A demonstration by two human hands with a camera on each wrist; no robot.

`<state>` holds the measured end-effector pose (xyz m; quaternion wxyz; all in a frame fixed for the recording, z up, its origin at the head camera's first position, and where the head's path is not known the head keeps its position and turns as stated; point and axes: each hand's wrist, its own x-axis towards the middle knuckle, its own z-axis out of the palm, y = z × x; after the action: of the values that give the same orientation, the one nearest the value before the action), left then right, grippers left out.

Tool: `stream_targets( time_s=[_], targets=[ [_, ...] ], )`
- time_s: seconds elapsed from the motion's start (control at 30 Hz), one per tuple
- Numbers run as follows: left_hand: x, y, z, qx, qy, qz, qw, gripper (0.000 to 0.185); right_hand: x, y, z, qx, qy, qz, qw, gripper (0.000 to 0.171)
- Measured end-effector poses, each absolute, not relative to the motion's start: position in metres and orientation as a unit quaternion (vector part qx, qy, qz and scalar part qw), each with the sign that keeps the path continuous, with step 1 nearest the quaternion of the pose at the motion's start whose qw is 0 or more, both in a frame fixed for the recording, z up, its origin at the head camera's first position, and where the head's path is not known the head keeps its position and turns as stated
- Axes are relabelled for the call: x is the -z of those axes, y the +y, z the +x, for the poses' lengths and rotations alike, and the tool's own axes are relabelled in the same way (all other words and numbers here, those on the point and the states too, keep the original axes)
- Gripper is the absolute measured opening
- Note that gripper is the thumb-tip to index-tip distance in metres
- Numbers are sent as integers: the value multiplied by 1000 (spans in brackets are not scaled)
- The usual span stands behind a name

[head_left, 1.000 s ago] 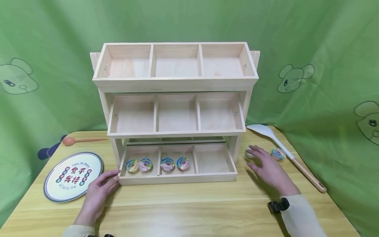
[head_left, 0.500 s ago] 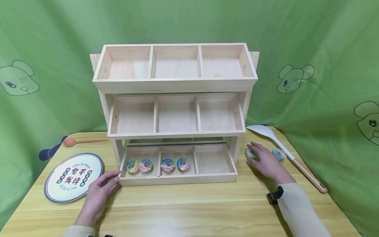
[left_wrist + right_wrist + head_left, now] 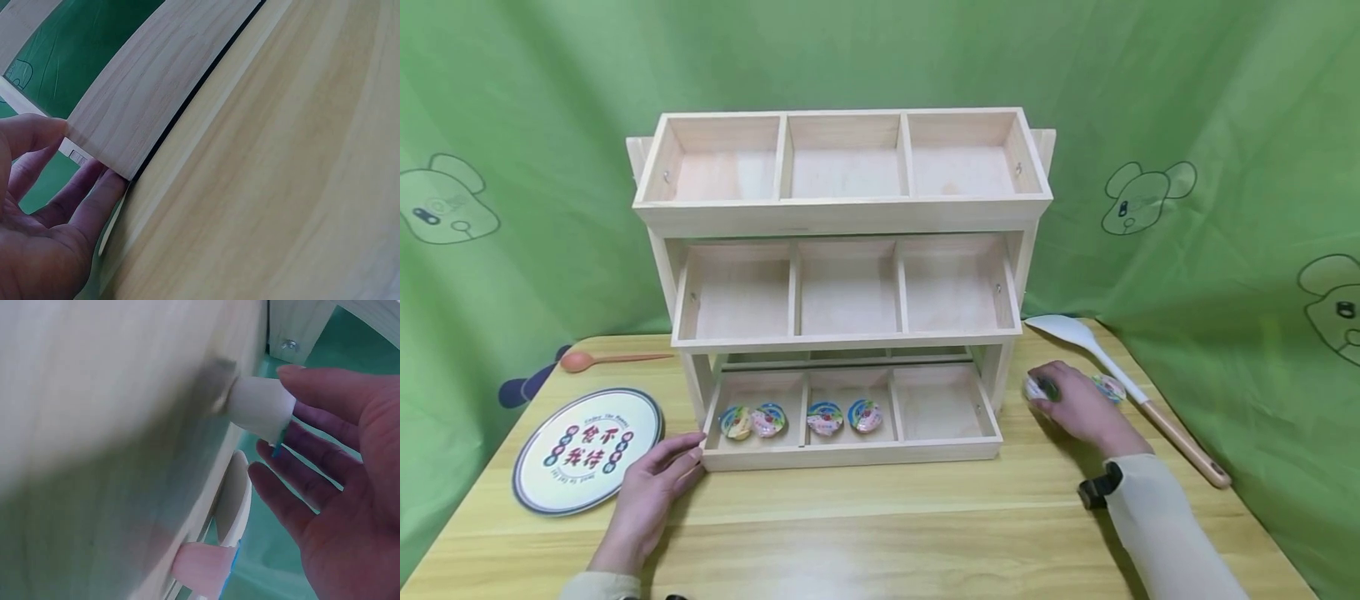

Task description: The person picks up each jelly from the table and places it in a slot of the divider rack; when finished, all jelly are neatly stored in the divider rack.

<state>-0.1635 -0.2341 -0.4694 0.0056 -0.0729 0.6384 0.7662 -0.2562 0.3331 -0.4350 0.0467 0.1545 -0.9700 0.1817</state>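
Observation:
A three-tier wooden rack [image 3: 842, 218] stands centrally in the head view. My left hand [image 3: 646, 493] rests its fingertips against the lowest tray's front left corner; in the left wrist view those fingers [image 3: 100, 206] touch the front board's end [image 3: 119, 144]. Right of the rack, my right hand [image 3: 1078, 408] pinches a small jelly cup [image 3: 1034, 388] by its rim, the white cup body [image 3: 259, 406] tilted close to the table. Another jelly cup [image 3: 1108, 387], pinkish in the right wrist view, stands partly behind that hand. Two jelly cups [image 3: 767, 420] lie in the left lower compartment, two more [image 3: 865, 415] in the middle one.
A white ladle [image 3: 1097, 354] with a wooden handle lies along the right side. On the left are a round plate [image 3: 587, 450] with printed characters and a reddish spoon [image 3: 580, 360]. Green cloth [image 3: 1210, 100] surrounds the wooden table [image 3: 880, 533].
My right hand has closed its fingers round the nearer jelly cup and tipped it slightly. The left hand keeps its place at the tray corner.

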Motion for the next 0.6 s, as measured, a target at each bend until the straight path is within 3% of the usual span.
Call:
stream_targets(
  time_s=[0.6],
  targets=[
    [470,-234,-164,-763,642,-78,5,43,415,325,-227,-177,-970,161,42,45]
  ],
)
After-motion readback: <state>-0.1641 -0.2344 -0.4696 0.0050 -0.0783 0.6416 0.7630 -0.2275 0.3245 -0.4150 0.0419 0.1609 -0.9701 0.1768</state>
